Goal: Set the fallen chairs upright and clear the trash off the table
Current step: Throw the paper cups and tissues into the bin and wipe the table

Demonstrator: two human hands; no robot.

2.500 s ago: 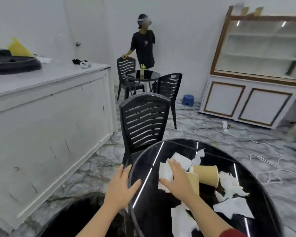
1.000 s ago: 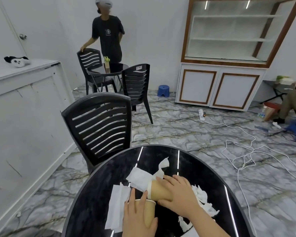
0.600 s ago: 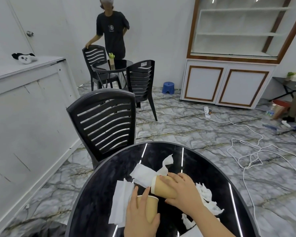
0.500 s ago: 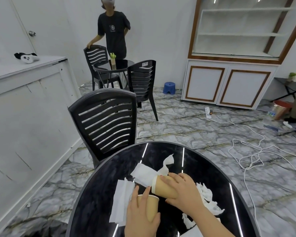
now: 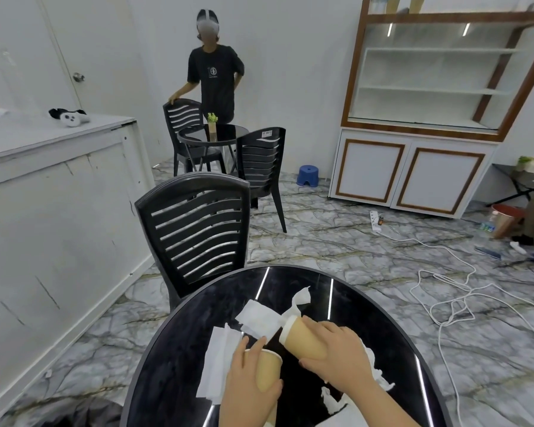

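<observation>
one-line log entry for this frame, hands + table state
left hand: holds paper cup | right hand: holds second cup | napkins: on table | near chair: upright

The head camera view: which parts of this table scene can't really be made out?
- Round black glossy table: near side cut off by the bottom edge.
- Tan paper cup in the left hand: its base hidden behind the left hand.
- Tan paper cup lying sideways: its base covered by the right hand.
- Torn white tissues: partly under the right arm.
- Whether either cup holds anything: openings face away.
</observation>
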